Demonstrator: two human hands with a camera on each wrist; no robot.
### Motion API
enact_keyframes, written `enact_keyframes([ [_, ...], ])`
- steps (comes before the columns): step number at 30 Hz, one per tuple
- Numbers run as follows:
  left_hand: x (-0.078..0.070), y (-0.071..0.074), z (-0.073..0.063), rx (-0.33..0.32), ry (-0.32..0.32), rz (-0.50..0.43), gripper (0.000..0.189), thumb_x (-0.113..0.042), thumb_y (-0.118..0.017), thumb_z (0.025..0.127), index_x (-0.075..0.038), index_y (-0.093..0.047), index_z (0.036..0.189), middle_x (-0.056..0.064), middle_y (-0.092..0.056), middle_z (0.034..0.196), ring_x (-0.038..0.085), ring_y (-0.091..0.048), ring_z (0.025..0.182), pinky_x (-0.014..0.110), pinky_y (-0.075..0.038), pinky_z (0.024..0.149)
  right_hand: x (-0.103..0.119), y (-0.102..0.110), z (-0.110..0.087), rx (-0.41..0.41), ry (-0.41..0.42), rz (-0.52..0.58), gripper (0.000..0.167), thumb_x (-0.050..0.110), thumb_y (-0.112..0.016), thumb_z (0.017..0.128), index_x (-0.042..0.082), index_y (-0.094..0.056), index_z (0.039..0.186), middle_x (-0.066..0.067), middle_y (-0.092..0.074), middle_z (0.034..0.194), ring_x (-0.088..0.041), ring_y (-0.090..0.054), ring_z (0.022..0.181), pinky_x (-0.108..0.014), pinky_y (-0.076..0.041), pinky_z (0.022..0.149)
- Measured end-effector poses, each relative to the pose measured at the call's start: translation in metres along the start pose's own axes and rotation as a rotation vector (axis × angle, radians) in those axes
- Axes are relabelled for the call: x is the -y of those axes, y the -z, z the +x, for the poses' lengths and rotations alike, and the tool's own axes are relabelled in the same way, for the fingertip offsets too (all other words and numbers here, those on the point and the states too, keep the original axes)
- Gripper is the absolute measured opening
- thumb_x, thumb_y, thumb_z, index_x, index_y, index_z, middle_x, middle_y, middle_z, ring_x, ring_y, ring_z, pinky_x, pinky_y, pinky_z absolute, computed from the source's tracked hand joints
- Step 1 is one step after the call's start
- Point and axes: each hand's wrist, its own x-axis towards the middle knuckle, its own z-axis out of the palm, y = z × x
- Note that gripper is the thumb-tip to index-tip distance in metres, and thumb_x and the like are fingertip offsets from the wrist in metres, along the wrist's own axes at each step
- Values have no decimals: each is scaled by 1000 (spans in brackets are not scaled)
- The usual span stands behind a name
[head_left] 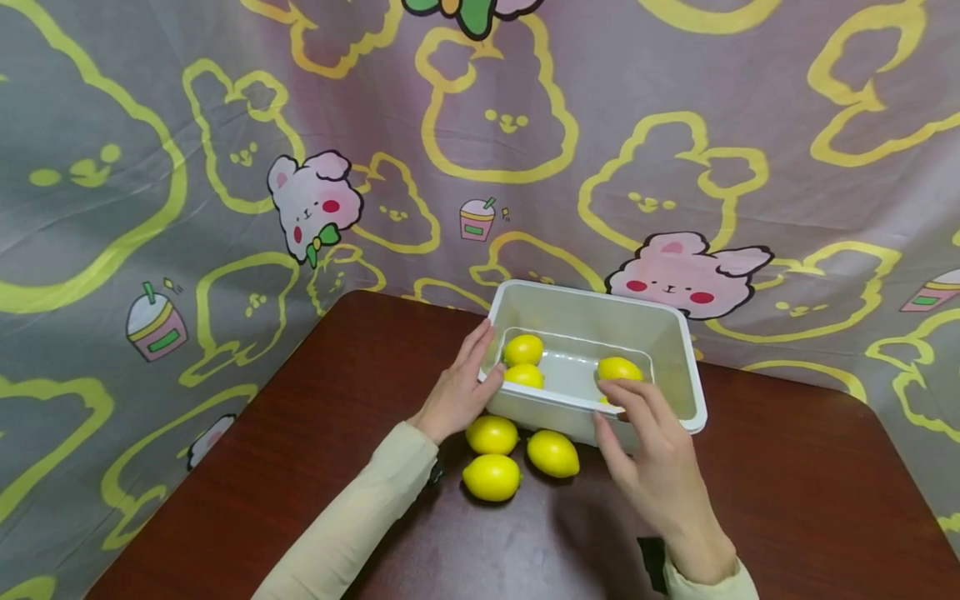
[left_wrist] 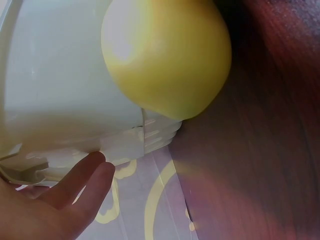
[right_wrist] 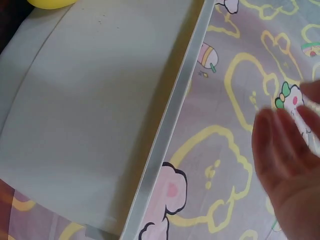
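A pale grey plastic bin (head_left: pixel 592 308) with a white rim stands on the table. Two lemons (head_left: pixel 523 350) lie at its left end. Another lemon (head_left: pixel 619 368) is at the right, with a yellow sliver below it mostly hidden by my right hand. My left hand (head_left: pixel 453 393) holds the bin's front left corner, fingers along the outer side wall (left_wrist: pixel 65 110). Over the front rim hovers my right hand (head_left: pixel 660 467), fingers spread and slightly bent, nothing between them. Three lemons (head_left: pixel 491 477) sit on the table before the bin; one lemon (left_wrist: pixel 167 55) looms large in the left wrist view.
The dark reddish-brown table (head_left: pixel 315 417) has rounded far corners. Behind it and along the left hangs a grey curtain (head_left: pixel 390 100) with yellow rabbit outlines, close to the bin's back. Shadow falls on the wood below my right hand.
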Motion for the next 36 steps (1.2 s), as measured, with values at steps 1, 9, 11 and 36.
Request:
enact_keyframes([
  [1,0,0,0,-1,-1,4,63,-34,-48,101,-19,-22,157,-10,-14,161,23,-59,71,42,-51,81,0,0,-1,34,17,12,39,33,-57,97,-1,-66,115,-10,-62,111,-22,-60,89,-17,-47,79],
  [9,0,0,0,3,1,11,63,-36,-47,101,-19,-23,157,-10,-14,161,28,-62,89,46,-48,90,-2,-12,-19,393,10,-8,33,24,-69,91,9,-64,120,0,-60,114,-14,-58,96,-30,-49,83],
  [11,0,0,1,0,1,15,63,-34,-48,101,-20,-23,157,-10,-14,161,28,-62,92,46,-48,90,-4,-18,-25,444,13,-37,36,16,-74,85,9,-64,119,1,-60,114,-14,-57,98,-35,-49,83],
  [36,0,0,0,-6,-4,12,63,-36,-47,100,-18,-24,156,-8,-15,161,34,-59,107,50,-45,94,-23,-59,-55,539,-26,-152,39,15,-78,80,7,-66,116,-11,-56,119,-28,-50,108,-44,-45,92],
])
